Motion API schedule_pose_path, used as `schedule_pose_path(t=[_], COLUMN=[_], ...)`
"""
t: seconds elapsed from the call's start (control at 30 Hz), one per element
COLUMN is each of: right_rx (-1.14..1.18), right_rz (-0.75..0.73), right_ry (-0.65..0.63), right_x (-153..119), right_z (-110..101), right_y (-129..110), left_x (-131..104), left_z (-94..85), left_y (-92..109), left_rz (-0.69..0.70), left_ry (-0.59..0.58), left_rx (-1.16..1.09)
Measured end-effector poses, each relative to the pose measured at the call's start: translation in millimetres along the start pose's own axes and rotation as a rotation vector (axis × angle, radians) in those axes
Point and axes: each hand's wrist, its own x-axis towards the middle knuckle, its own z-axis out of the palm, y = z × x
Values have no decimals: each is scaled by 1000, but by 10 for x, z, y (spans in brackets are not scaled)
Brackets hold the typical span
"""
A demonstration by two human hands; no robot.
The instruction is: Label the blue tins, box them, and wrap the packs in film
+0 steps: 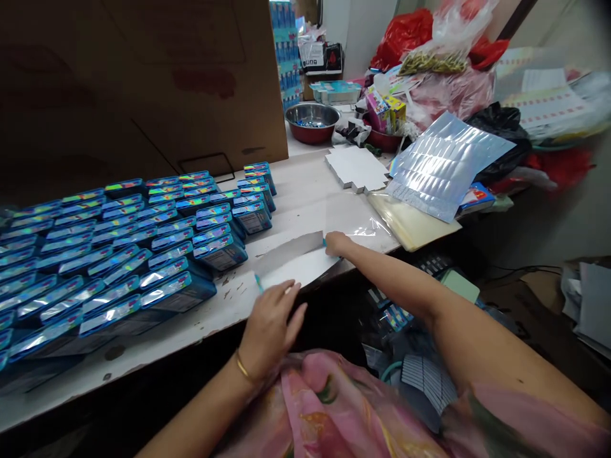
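A shallow cardboard tray (298,264), white inside with bits of blue at its ends, lies at the table's front edge. My right hand (337,244) is closed around the tray's right end, its fingertips partly hidden. My left hand (274,321), with a gold bangle at the wrist, is at the tray's near left corner. Its fingers are slightly bent and apart, and the thumb points away from them. Whether the left fingertips press on the tray is hard to see. Left of the tray stand rows of blue shiny-topped boxes (162,245).
A large brown carton (143,83) rises behind the boxes. Flat white card blanks (358,166) are stacked beyond the tray. Silvery sheets (442,165) lie on the right over a cream sheet (405,219). Farther back are a metal bowl (312,132) and red plastic bags (405,35).
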Motion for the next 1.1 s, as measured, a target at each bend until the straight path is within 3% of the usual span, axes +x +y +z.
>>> schedule_pose_path(t=[0.1,0.2,0.27,0.33,0.37,0.43,0.57,0.7,0.77,0.83,0.87,0.93,1.0,1.1], right_rx=[-95,-139,-185,-250,-283,-360,-491,-507,-486,-475,-477,-490,-476,-334], right_rz=[177,216,115,-128,-279,-454,-465,-509,-567,-676,-740,-861,-943,-934], right_ry=[-24,-50,129,394,440,391,262,185,99,-16,-76,-183,-248,-227], right_x=[-59,-265,-497,-748,-854,-984,-923,-761,-700,-624,-572,-433,-258,-26], right_z=[-61,-113,-115,-40,31,219,542,557,470,341,265,106,-44,-222], right_y=[117,81,2,-91,-132,-181,-139,-40,-6,20,28,29,3,-78], left_x=[-80,66,190,269,286,280,226,263,295,313,315,319,341,445], left_z=[255,496,575,594,591,577,582,627,596,479,386,155,-67,-202], left_y=[21,-197,-365,-481,-514,-537,-517,-436,-339,-228,-185,-161,-242,-493], left_rz=[19,-28,-26,-6,3,21,9,-45,-120,-201,-193,-52,140,180], left_ry=[-32,-40,-96,-140,-145,-143,-222,-303,-356,-492,-564,-633,-519,-341], left_rx=[122,193,203,220,236,269,304,317,272,164,77,-116,-185,55])
